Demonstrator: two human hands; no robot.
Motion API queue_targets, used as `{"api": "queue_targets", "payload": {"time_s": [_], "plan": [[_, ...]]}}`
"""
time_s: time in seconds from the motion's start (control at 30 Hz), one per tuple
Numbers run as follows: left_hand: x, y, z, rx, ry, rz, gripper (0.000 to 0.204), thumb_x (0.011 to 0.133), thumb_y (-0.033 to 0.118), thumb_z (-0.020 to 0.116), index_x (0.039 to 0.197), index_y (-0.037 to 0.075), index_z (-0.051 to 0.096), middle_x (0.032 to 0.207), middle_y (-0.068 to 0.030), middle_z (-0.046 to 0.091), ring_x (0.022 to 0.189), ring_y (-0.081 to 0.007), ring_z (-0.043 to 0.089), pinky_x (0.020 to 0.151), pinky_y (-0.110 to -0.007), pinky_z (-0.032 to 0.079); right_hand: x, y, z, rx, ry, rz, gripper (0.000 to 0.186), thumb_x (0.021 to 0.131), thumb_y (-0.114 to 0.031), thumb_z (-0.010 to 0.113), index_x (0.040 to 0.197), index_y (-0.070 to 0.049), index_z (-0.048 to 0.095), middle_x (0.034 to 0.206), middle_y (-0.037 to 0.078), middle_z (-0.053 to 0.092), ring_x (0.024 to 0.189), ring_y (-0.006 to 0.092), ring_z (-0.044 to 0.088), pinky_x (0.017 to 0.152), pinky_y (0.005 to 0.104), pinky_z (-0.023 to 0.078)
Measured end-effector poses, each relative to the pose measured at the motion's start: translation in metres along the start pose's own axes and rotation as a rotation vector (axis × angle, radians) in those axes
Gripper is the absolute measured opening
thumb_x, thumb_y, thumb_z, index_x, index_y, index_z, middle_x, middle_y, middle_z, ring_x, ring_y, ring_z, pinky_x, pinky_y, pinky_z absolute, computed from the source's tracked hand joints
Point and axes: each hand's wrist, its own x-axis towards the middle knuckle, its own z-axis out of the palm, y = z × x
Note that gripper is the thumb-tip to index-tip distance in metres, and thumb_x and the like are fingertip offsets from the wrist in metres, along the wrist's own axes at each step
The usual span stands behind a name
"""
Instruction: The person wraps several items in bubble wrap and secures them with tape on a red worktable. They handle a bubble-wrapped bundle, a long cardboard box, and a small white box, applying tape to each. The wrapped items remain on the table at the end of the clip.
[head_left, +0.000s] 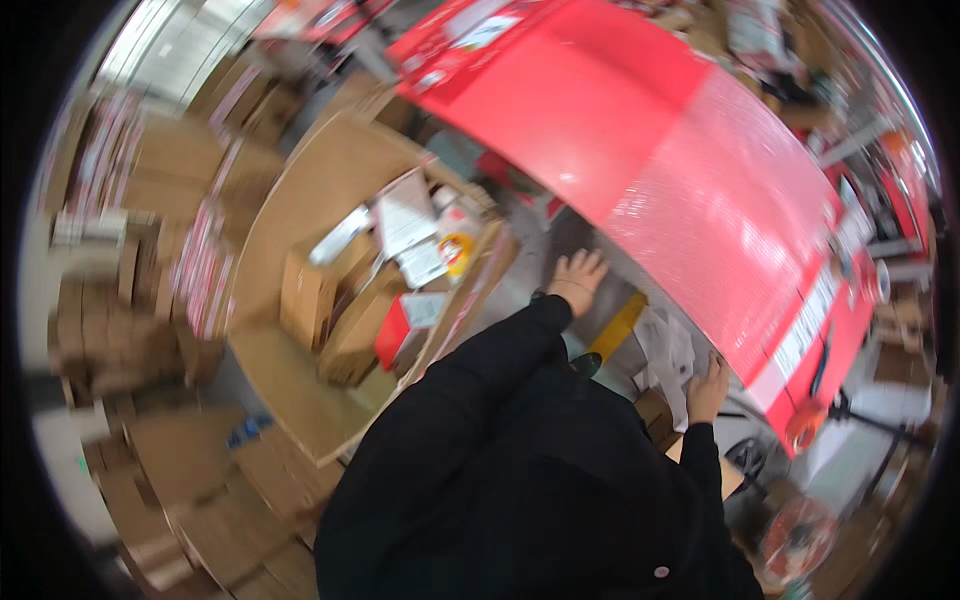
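My left hand (pixel 580 282) hangs between the big carton and the red table, fingers spread and holding nothing. At the near edge of the red table (pixel 590 100) is my right hand (pixel 708 390), its fingers extended against or just beside the edge. Clear bubble wrap (pixel 735 205) covers part of the tabletop. The large open cardboard carton (pixel 290 400), left of my left hand, holds several brown boxes, a white box (pixel 404 212), a red-and-white box (pixel 408 328) and a bottle with a yellow label (pixel 456 250).
Stacked cardboard boxes (pixel 170 160) fill the left side, and flattened cardboard (pixel 185 440) lies lower left. White strips (pixel 668 355) hang below the table edge. An orange tape dispenser (pixel 803 428) sits at the table's right end. A yellow floor stripe (pixel 617 328) runs beneath me.
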Motion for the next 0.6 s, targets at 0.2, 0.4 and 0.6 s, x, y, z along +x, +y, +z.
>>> {"api": "queue_targets", "payload": {"time_s": [0.2,0.4,0.6], "plan": [[-0.095,0.018,-0.079,-0.836,-0.726,-0.330,0.055,0.100,0.032,0.067,0.146,0.002,0.060,0.139,-0.0208,0.068,0.125,-0.0353,0.067,0.109,-0.043,0.051,-0.049,0.039,0.044,0.030,-0.689,0.151,0.069,0.097,-0.015,0.068,0.158,0.002,0.042,0.132,0.029,0.069,0.123,0.0451,0.067,0.107,0.0479,0.053],[-0.228,-0.108,-0.230,-1.745,0.050,-0.714,0.032,0.102,0.011,0.066,0.132,0.000,0.066,0.138,-0.0120,0.069,0.120,-0.0184,0.068,0.105,-0.034,0.054,-0.038,0.009,0.062,0.146,-1.166,0.035,0.034,0.106,-0.018,0.050,0.123,0.003,0.071,0.098,0.015,0.076,0.086,0.0235,0.073,0.080,0.0369,0.056],[-0.335,-0.249,-0.154,-0.169,-0.237,-0.594,0.130,0.068,0.035,0.095,0.171,0.014,0.019,0.159,-0.0250,0.043,0.147,-0.0451,0.043,0.121,-0.053,0.040,0.044,-0.119,0.070,0.264,-0.911,0.065,0.049,0.108,-0.040,0.059,0.129,0.003,0.070,0.105,0.017,0.079,0.102,0.0275,0.076,0.090,0.0400,0.056]]}}
